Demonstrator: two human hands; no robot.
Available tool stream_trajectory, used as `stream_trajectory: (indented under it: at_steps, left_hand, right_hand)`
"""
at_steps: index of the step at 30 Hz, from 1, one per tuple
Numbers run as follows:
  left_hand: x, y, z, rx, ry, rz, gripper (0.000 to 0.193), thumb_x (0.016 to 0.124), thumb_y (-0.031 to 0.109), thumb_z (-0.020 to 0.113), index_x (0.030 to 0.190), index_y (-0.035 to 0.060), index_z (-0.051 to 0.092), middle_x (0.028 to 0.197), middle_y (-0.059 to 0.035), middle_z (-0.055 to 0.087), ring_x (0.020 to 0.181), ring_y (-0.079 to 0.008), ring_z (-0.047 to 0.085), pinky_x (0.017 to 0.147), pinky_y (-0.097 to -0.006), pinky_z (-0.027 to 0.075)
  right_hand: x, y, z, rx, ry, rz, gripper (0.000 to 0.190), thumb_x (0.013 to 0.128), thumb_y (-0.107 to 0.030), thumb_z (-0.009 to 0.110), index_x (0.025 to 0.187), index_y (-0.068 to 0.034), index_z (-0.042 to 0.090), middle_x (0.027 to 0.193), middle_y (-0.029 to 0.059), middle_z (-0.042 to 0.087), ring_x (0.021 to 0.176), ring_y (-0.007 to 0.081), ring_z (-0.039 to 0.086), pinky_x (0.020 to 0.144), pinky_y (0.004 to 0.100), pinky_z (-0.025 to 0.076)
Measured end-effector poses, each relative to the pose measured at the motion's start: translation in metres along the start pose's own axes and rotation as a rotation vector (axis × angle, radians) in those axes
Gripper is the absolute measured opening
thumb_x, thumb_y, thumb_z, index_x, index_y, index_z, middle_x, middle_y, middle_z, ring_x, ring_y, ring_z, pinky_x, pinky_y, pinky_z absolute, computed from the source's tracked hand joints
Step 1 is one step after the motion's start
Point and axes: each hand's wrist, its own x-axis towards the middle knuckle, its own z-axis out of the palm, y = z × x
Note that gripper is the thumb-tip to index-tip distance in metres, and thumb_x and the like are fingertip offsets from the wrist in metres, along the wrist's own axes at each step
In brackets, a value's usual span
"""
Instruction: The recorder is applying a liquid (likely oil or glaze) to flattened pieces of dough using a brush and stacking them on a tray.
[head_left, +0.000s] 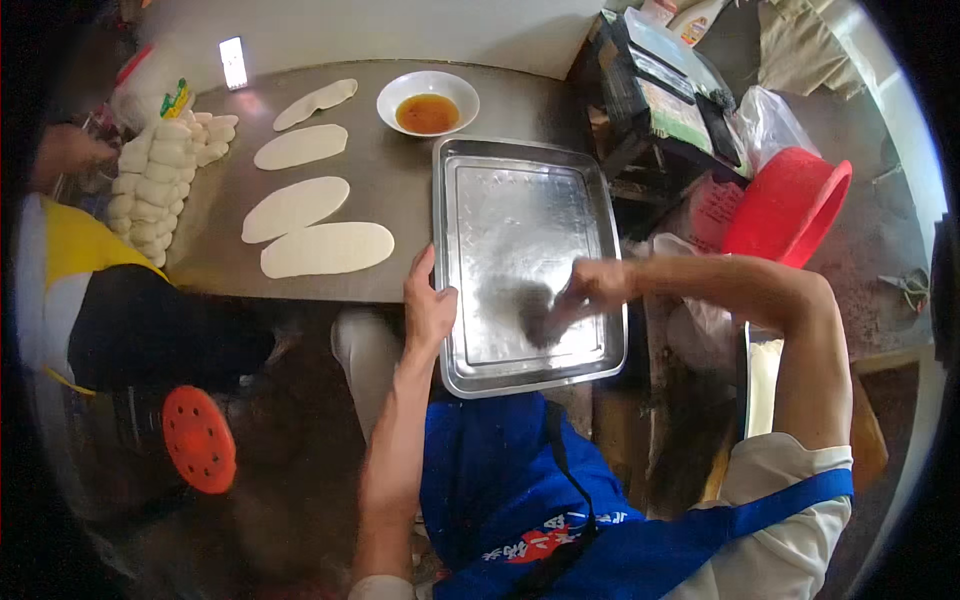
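My left hand (429, 309) grips the left rim of a rectangular metal baking tray (517, 225), its thumb over the edge. The tray extends past the table's front edge towards my body. Over the tray's lower right part is my right hand (600, 283), blurred and bent downwards. A dark smear lies below its fingers; whether that is a held thing or a reflection, I cannot tell. Behind the tray's left corner stands a white bowl (466, 88) with amber liquid (427, 114) in it. Several flat dough ovals lie left of the tray, the nearest one (328, 250) close to the table edge.
A pile of dough pieces (154, 180) lies at the table's left end, beside another person's arm (75, 154). A lit phone (233, 63) leans at the back. On the right are a red plastic basin (776, 206) and a cluttered box (660, 90). An orange stool (199, 440) stands below left.
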Motion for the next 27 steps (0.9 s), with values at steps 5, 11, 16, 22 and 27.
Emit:
stream_trajectory:
  at_steps: [5, 11, 16, 22, 27]
  left_hand:
    - [0.012, 0.02, 0.007, -0.113, -0.028, -0.062, 0.067, 0.079, -0.012, 0.055, 0.146, -0.0104, 0.054, 0.145, -0.0237, 0.062, 0.136, -0.0311, 0.059, 0.116, -0.0332, 0.042]
    - [0.013, 0.0, 0.005, -0.077, 0.063, 0.051, 0.069, 0.078, -0.011, 0.056, 0.147, -0.0124, 0.051, 0.149, -0.0275, 0.057, 0.138, -0.0329, 0.057, 0.117, -0.0338, 0.042]
    - [0.018, 0.012, 0.012, -0.055, 0.036, -0.015, 0.07, 0.079, -0.005, 0.062, 0.148, -0.0096, 0.052, 0.153, -0.0283, 0.054, 0.143, -0.0386, 0.052, 0.12, -0.0382, 0.04]
    - [0.009, 0.001, 0.005, 0.099, 0.103, 0.108, 0.075, 0.081, 0.007, 0.075, 0.149, -0.0084, 0.048, 0.145, -0.0307, 0.057, 0.136, -0.044, 0.055, 0.116, -0.046, 0.043]
    - [-0.007, 0.011, -0.012, 0.081, 0.096, 0.209, 0.069, 0.091, 0.014, 0.081, 0.149, -0.0053, 0.049, 0.14, -0.026, 0.059, 0.127, -0.0386, 0.063, 0.11, -0.0444, 0.05]
  right_hand:
    - [-0.04, 0.056, -0.119, -0.329, 0.422, 0.566, 0.027, 0.102, -0.018, 0.069, 0.123, -0.002, 0.076, 0.12, 0.0178, 0.077, 0.1, 0.0281, 0.078, 0.089, 0.0382, 0.063]
    - [-0.045, -0.004, -0.026, -0.125, 0.395, 0.512, 0.023, 0.102, -0.023, 0.071, 0.105, -0.001, 0.078, 0.079, 0.0202, 0.071, 0.064, 0.0298, 0.067, 0.063, 0.0404, 0.057]
    - [-0.049, -0.099, 0.013, 0.201, 0.125, 0.517, 0.025, 0.104, -0.026, 0.07, 0.107, -0.004, 0.081, 0.09, 0.0135, 0.08, 0.082, 0.0198, 0.074, 0.079, 0.0366, 0.06]
    - [0.038, -0.044, -0.114, 0.314, 0.78, 0.563, 0.026, 0.102, -0.021, 0.072, 0.114, 0.003, 0.076, 0.098, 0.0115, 0.077, 0.082, 0.018, 0.074, 0.068, 0.0324, 0.062]
    - [0.136, 0.052, -0.226, 0.564, 1.401, 0.456, 0.033, 0.096, -0.014, 0.075, 0.113, 0.01, 0.062, 0.107, 0.0183, 0.073, 0.084, 0.0285, 0.077, 0.069, 0.041, 0.072]
